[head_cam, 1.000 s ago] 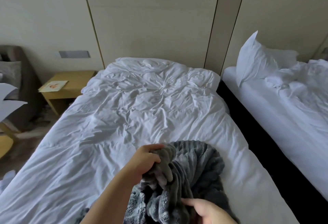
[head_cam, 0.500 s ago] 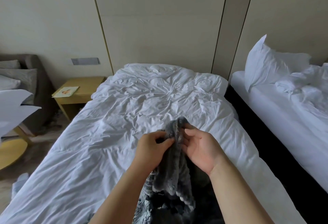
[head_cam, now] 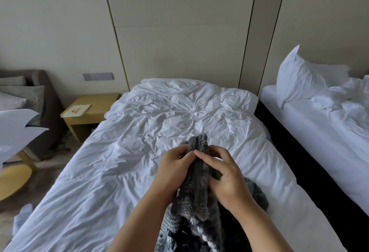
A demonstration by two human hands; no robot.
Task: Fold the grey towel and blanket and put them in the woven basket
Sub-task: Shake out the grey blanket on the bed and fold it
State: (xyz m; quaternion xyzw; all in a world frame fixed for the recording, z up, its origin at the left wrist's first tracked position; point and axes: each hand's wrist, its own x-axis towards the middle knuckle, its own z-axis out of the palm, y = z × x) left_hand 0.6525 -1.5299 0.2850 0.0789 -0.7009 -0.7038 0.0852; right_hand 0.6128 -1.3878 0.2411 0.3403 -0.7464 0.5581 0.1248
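while you stand at the near end of the bed (head_cam: 119, 171), both hands are raised in front of you on the grey blanket (head_cam: 196, 197). left hand (head_cam: 175, 169): fingers curled, thumb and forefinger pinching the bunched top edge. right hand (head_cam: 225, 179): forefinger laid across that same edge, other fingers curled round the cloth. fingertips of the two hands meet, so you look to be hunting for a corner or hem before spreading it out.

the rest of the blanket hangs between your forearms and pools on the bed's near end. it is plush, ribbed and limp, and will likely sag wherever it isn't held. a paler knit cloth (head_cam: 167, 229) shows low by the left forearm; towel or the blanket's other face, can't tell.

no fold made yet by the look of it, so the task is early. basket not in view. the white cover ahead is the likely surface for laying it flat.

nightstand (head_cam: 89, 100) with a card (head_cam: 76, 110) stands left of the bed; second bed (head_cam: 319, 132) with a pillow (head_cam: 299, 80) is on the right.
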